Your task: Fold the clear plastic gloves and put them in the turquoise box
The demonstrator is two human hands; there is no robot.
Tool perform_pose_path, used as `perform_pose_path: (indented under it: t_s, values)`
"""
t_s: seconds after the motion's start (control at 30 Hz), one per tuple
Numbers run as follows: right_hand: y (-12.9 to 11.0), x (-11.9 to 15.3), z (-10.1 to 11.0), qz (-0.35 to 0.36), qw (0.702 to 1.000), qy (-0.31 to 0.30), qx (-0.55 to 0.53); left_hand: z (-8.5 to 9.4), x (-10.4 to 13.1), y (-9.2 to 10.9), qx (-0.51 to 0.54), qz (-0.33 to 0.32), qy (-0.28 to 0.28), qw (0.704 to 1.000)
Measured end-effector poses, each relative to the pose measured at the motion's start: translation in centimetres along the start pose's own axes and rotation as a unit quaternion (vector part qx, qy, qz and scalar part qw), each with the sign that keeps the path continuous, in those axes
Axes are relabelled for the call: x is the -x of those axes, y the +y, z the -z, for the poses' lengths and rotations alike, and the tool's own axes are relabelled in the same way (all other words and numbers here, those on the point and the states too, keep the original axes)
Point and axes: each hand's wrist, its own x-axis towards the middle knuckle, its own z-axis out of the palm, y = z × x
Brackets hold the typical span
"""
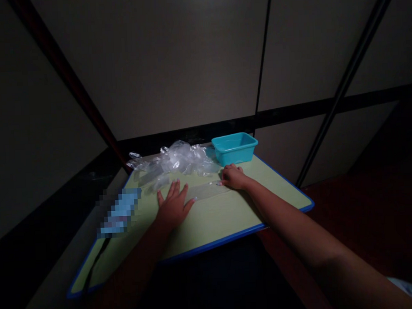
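A flat, clear plastic bag [206, 191] lies stretched across the yellow tabletop between my hands. My left hand [174, 207] rests palm down with its fingers spread, over the left end of the bag. At the other end, my right hand [232, 177] has its fingers curled, the thumb and fingertips closed on the plastic. Behind both hands sits a crumpled heap of clear plastic bags [182, 158]. Just beyond my right hand stands a turquoise plastic basin [235, 148]; what is inside it, if anything, does not show.
The small yellow table [216, 222] has a raised blue rim. A light-blue, blurred-out item [121, 213] lies at its left edge, with a dark strap or cord [96, 264] running from it. Large pale panels [175, 64] with dark borders rise right behind the table.
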Motion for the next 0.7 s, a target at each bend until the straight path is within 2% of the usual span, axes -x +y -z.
perform_pose_path:
  t_s: [0.1, 0.2, 0.33, 0.4, 0.57, 0.7]
  values:
    - [0.1, -0.2, 0.1, -0.004, 1.0, -0.007, -0.019, 0.7, -0.7, 1.0, 0.019, -0.047, -0.036, 0.998]
    - [0.1, -0.2, 0.2, -0.011, 0.998, -0.009, -0.057, 1.1, -1.6, 2.6, 0.048, -0.051, -0.065, 0.995]
    - [0.0, -0.2, 0.3, -0.018, 0.994, -0.003, -0.104, 0.5, -2.0, 4.8, 0.068, -0.062, -0.065, 0.994]
    - [-0.2, -0.3, 0.4, -0.028, 0.994, -0.009, -0.102, 0.0, -2.0, 5.2, 0.063, -0.067, -0.045, 0.995]
    - [-0.5, -0.4, 0.7, -0.056, 0.996, -0.034, -0.054, -0.5, -1.9, 4.5, 0.038, -0.027, 0.007, 0.999]
    - [-0.4, -0.2, 0.8, -0.06, 0.997, -0.044, -0.015, -0.1, -2.4, 3.1, 0.031, 0.043, 0.022, 0.998]
